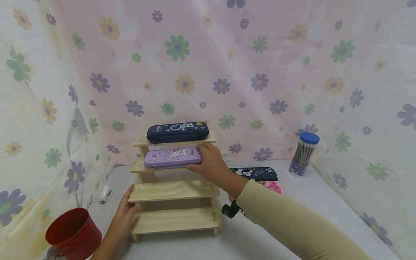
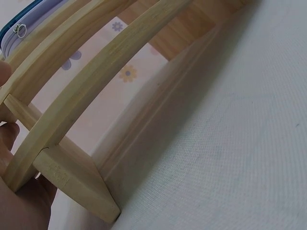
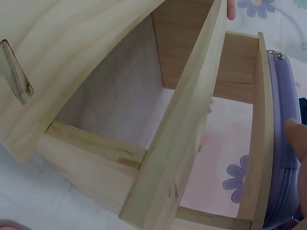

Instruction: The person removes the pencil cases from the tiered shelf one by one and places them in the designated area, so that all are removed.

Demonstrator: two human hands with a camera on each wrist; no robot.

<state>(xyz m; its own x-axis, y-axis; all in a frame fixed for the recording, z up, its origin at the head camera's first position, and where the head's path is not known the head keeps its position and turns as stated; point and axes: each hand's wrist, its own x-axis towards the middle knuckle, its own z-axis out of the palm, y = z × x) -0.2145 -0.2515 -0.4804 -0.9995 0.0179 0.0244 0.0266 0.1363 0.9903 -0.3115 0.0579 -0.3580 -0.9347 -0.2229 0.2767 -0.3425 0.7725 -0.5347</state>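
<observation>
My right hand (image 1: 208,162) pinches the right end of the purple pencil case (image 1: 173,157); its writing I cannot read. My left hand (image 1: 125,213) holds the wooden rack (image 1: 173,191) at its left edge. "SPACE" is on the navy case (image 1: 177,131).

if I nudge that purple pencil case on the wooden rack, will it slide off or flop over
The purple pencil case looks hard-shelled, so probably stiff, not floppy. It lies flat and long on a narrow step of the wooden rack, so it likely slides rather than rolls, and could slip off the front. The right hand grips its end; the left hand steadies the rack.
</observation>
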